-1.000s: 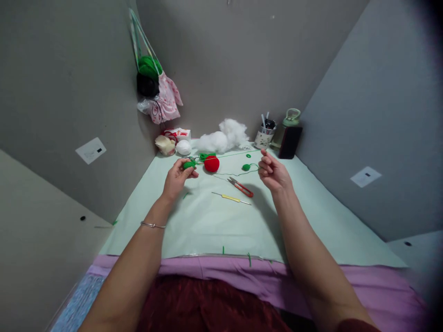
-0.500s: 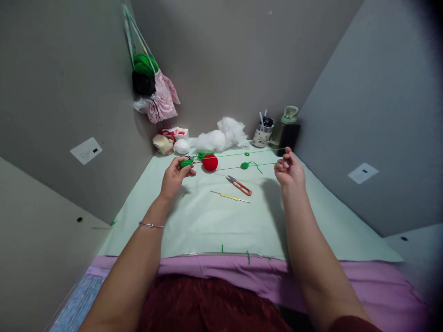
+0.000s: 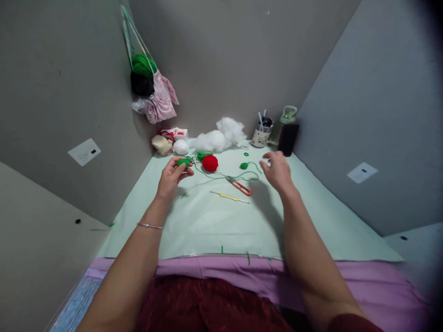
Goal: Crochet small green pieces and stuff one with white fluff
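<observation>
Between the thumb and fingers of my left hand (image 3: 170, 177) is a small green crocheted piece (image 3: 183, 162). A loose strand of green yarn (image 3: 247, 179) runs from near it and loops slackly over the table. My right hand (image 3: 278, 170) hovers at the right with its fingers bent and apart, holding nothing that I can see. Closest to it lies a small green crocheted ball (image 3: 244, 166) with a curled tail, and beyond that a tiny green ring (image 3: 246, 154). A red crocheted ball (image 3: 210, 163) sits just right of my left hand.
Orange-handled thread snips (image 3: 242, 187) and a yellow crochet hook (image 3: 229, 197) lie mid-table. White stuffing (image 3: 221, 136), a white yarn ball (image 3: 181, 147), a pen cup (image 3: 261, 135), a bottle (image 3: 288, 115) and a dark phone (image 3: 288, 139) line the back. Grey partitions (image 3: 235, 60) enclose the table.
My right hand has let go of the green yarn and moved a little left, its fingers opening. The strands that were stretched tight between my hands now lie slack on the table.
</observation>
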`<action>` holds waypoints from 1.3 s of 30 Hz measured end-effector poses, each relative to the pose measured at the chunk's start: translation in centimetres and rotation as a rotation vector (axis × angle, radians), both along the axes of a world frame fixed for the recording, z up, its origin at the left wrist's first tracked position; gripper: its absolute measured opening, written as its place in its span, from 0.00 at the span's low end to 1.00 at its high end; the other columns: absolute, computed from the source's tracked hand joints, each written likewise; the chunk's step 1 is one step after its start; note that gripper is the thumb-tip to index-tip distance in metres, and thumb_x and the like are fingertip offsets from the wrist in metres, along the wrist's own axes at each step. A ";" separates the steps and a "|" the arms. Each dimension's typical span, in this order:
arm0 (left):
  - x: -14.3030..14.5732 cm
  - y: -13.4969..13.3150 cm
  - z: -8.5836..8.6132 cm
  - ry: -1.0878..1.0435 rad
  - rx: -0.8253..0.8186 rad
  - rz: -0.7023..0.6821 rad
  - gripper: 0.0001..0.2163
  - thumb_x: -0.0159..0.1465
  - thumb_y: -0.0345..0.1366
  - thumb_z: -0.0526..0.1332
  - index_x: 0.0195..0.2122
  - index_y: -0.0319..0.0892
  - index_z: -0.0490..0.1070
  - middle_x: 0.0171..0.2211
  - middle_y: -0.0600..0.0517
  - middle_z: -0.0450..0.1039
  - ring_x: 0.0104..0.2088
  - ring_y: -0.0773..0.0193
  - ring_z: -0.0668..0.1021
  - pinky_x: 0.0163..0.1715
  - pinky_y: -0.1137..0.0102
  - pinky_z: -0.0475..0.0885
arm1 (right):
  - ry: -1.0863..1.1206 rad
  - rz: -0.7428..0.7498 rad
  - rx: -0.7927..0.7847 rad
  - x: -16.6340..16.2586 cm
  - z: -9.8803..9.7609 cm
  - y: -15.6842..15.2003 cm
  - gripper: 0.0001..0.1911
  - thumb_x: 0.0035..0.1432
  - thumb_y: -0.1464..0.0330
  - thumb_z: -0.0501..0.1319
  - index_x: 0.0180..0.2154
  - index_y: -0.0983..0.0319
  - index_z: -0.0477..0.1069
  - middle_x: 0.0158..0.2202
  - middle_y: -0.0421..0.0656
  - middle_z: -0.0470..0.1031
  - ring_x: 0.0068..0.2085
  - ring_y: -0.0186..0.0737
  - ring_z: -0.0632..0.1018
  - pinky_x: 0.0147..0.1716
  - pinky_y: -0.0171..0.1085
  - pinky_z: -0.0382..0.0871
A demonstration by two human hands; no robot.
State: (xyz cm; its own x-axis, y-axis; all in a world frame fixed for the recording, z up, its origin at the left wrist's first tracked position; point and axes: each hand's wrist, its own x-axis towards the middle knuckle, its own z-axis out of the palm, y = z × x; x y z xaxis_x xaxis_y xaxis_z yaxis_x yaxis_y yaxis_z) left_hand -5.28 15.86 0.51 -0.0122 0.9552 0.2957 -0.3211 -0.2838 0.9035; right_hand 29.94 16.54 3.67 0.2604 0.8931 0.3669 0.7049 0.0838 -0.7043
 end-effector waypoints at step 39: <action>5.9 -2.8 -1.1 -0.267 -0.616 -0.327 0.15 0.57 0.46 0.75 0.42 0.49 0.77 0.41 0.50 0.79 0.46 0.57 0.79 0.59 0.60 0.69 | 1.166 0.528 -0.344 -9.2 -0.8 -2.2 0.09 0.61 0.58 0.69 0.37 0.56 0.81 0.36 0.45 0.77 0.32 0.38 0.76 0.34 0.39 0.75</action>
State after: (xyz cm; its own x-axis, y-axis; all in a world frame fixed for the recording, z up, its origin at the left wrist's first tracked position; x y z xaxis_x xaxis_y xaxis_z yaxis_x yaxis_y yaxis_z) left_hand 0.58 13.03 -0.58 0.3044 0.9143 -0.2674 -0.5328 0.3961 0.7478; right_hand 20.70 14.35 2.90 -0.1383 0.9856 -0.0976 -0.3857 -0.1444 -0.9113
